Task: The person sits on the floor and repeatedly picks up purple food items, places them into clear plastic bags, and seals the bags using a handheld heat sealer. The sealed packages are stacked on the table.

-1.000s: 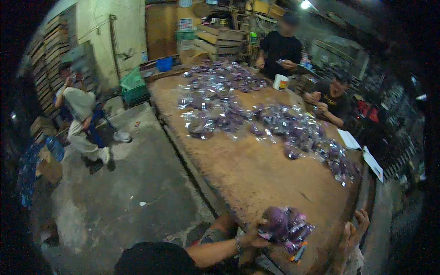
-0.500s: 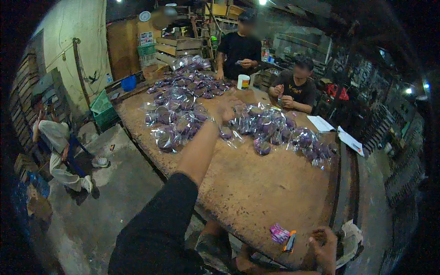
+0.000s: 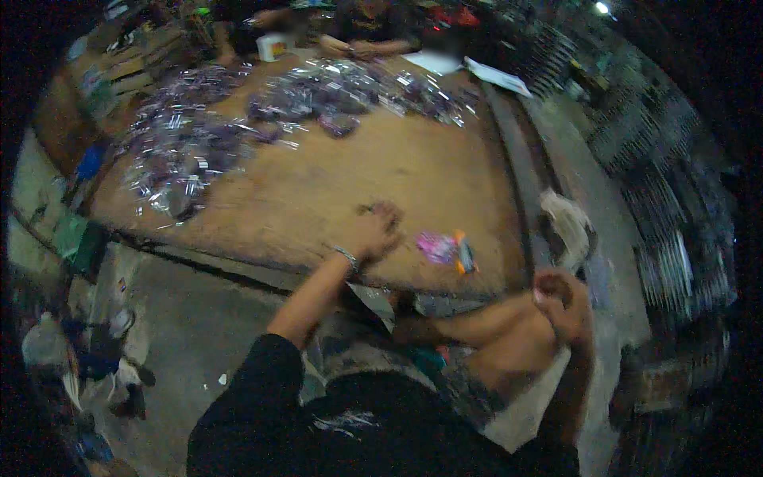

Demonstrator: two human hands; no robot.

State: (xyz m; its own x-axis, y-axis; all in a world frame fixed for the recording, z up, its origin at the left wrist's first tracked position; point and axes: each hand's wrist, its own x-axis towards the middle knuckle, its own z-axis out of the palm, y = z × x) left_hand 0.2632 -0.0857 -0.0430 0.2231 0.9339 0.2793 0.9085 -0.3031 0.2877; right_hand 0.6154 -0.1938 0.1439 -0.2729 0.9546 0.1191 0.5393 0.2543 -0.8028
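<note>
My left hand is above the near part of the wooden table, smeared by motion, so its fingers cannot be read. A bracelet circles that wrist. To its right lie a small pink-purple packet and an orange-and-dark tool like a box cutter, side by side on the wood. My right hand is held past the table's near right corner, by my bent knee, with fingers curled in; whatever they hold, if anything, is hidden. Clear-wrapped purple rounds lie in heaps farther off, one heap at left, another at the back.
A crumpled pale cloth or bag lies beside the table's right edge. White papers and a white tub stand or lie at the far side, where a co-worker's forearms rest. A green crate is at left.
My left hand has drawn back from the wrapped heaps to the table's near side. The view has tilted downward and swung right. The packet and cutter still lie together on the table.
</note>
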